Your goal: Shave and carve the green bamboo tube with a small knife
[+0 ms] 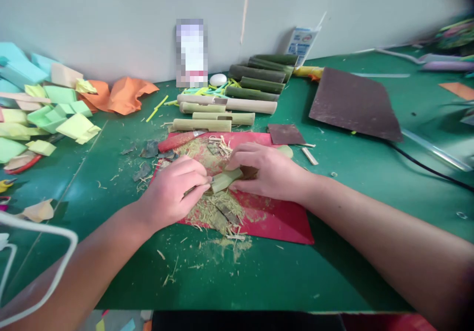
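Note:
Over a red mat (285, 222) strewn with pale dust and shavings, both hands meet at a short pale-green bamboo piece (225, 180). My right hand (264, 170) is closed around its right part, thumb on the near side and fingers on the far side. My left hand (179, 187) pinches a small dark scrap, seemingly sandpaper, at the bamboo's left end; the fingers mostly hide it. A red-handled tool (177, 142) with a metal end lies beyond my left hand. Torn dark scraps (150, 149) are scattered to its left.
Behind the mat lie several cut bamboo tubes (252, 104), pale and dark green. A dark square sheet (353, 101) and a smaller one (286, 134) are to the right. Folded coloured paper (59, 108) piles up at left. A white wire frame (70, 257) juts in at lower left.

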Demonstrator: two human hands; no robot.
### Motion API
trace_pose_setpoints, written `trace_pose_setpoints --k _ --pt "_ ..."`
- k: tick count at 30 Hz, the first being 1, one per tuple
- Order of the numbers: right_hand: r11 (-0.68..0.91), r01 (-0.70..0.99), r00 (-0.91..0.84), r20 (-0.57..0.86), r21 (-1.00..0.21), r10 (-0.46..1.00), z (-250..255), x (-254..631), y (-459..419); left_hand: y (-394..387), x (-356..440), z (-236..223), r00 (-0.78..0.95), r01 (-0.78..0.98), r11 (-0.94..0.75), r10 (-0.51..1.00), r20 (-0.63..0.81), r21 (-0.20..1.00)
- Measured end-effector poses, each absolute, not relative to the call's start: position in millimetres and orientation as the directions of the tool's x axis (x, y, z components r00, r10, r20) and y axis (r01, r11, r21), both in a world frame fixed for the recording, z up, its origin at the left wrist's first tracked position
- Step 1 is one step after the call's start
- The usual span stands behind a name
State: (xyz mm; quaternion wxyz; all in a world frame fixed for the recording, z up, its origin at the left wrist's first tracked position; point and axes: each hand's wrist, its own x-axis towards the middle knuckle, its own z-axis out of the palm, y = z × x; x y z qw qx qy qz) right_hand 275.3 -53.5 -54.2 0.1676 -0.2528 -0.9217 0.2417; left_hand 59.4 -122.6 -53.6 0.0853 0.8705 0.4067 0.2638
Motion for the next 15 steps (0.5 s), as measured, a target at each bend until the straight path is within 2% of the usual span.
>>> trace_pose_setpoints --k 15 --pt "0.762 0.395 -0.814 0.189 -0.512 0.549 -54.6 274.6 -54.3 -118.9 61.3 -54.5 0.552 0.637 -0.68 0.731 0.401 0.363"
